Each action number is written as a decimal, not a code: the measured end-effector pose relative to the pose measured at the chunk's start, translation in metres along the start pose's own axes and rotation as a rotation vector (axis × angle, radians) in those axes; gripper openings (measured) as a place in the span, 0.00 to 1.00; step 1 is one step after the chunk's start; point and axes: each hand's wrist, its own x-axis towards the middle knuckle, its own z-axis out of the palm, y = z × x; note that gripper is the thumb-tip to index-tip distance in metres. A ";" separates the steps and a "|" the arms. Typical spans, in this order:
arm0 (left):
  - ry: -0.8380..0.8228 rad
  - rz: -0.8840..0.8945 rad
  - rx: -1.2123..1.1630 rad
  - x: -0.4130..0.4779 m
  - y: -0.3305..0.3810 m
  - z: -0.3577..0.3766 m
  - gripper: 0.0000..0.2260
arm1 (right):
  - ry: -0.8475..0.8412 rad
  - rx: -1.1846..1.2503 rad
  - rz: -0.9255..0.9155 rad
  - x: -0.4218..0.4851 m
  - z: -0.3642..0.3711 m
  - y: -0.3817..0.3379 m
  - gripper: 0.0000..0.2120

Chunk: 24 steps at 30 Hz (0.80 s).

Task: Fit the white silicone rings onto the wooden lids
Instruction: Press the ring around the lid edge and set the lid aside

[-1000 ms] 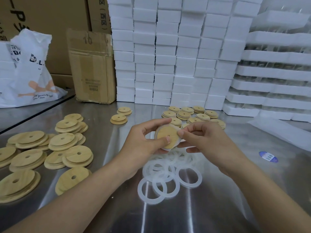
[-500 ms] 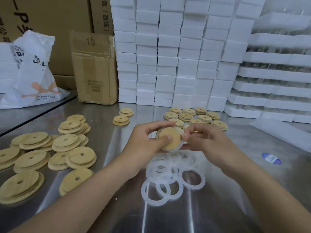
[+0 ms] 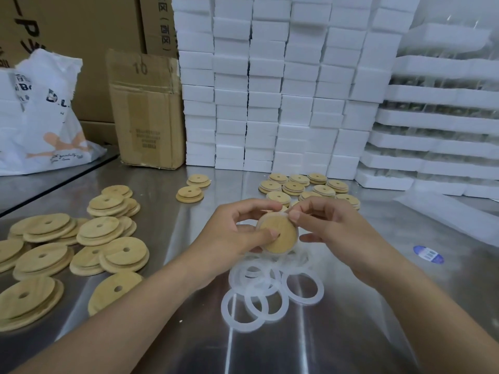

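Since half a second ago the right hand (image 3: 337, 230) has slid its thumb to the top edge of the round wooden lid (image 3: 279, 234), now tipped more toward the camera. Head view: the left hand (image 3: 237, 229) pinches that lid above the steel bench (image 3: 172, 217), thumb on its face to steady it, while the right pinches the white silicone ring (image 3: 297, 236) at the rim, seemingly seating it. Loose white rings (image 3: 259, 290) lie just below, within reach.

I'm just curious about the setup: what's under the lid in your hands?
A pile of loose white rings lies on the table below the lid, held by the left hand and right hand. The pile's far part is hidden behind lid and hands.
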 end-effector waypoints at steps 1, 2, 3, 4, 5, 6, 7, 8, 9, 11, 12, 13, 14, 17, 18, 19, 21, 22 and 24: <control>-0.005 -0.002 0.011 -0.001 0.000 0.001 0.17 | 0.019 0.004 -0.008 0.000 0.001 0.000 0.06; -0.006 -0.002 0.014 -0.001 -0.001 0.001 0.17 | 0.039 0.010 -0.017 0.000 0.002 -0.001 0.06; 0.000 0.001 0.010 -0.001 -0.001 0.002 0.17 | 0.056 0.019 -0.024 0.000 0.002 -0.001 0.04; 0.014 0.007 -0.007 -0.001 -0.001 0.001 0.16 | 0.063 0.026 -0.028 0.000 0.002 -0.001 0.03; 0.032 0.013 -0.040 0.000 -0.001 0.001 0.16 | 0.055 0.026 -0.027 -0.001 0.001 0.000 0.03; 0.052 0.015 -0.082 0.000 -0.001 0.000 0.15 | 0.031 0.017 -0.024 -0.001 0.000 0.001 0.05; 0.067 0.015 -0.125 0.001 -0.001 -0.001 0.15 | -0.001 0.009 -0.026 -0.001 0.001 0.002 0.08; 0.074 0.015 -0.159 0.002 -0.002 -0.003 0.14 | -0.029 0.005 -0.040 -0.001 0.003 0.004 0.09; 0.071 0.018 -0.173 0.003 -0.003 -0.004 0.14 | -0.038 -0.003 -0.073 -0.001 0.005 0.004 0.10; 0.066 0.058 -0.118 0.004 -0.006 -0.005 0.14 | 0.011 -0.075 -0.157 0.000 0.009 0.006 0.10; 0.081 0.104 -0.042 0.005 -0.007 -0.006 0.14 | 0.046 -0.123 -0.189 0.000 0.010 0.007 0.10; 0.101 0.154 0.045 0.005 -0.009 -0.005 0.14 | 0.076 -0.162 -0.211 0.001 0.010 0.008 0.11; 0.119 0.191 0.119 0.006 -0.010 -0.004 0.14 | 0.101 -0.187 -0.225 0.001 0.009 0.008 0.12; 0.159 0.222 0.225 0.005 -0.014 -0.002 0.15 | 0.155 -0.237 -0.258 0.000 0.012 0.010 0.14; 0.176 0.228 0.258 0.005 -0.016 -0.002 0.15 | 0.170 -0.269 -0.277 0.000 0.014 0.011 0.14; 0.189 0.229 0.277 0.005 -0.017 -0.003 0.15 | 0.179 -0.306 -0.300 -0.001 0.015 0.011 0.14; 0.211 0.225 0.264 0.005 -0.017 -0.003 0.15 | 0.178 -0.389 -0.350 -0.002 0.017 0.011 0.14; 0.220 0.218 0.245 0.005 -0.017 -0.004 0.15 | 0.182 -0.433 -0.376 -0.001 0.017 0.012 0.14; 0.242 0.195 0.196 0.004 -0.015 -0.004 0.15 | 0.237 -0.450 -0.397 0.001 0.017 0.015 0.12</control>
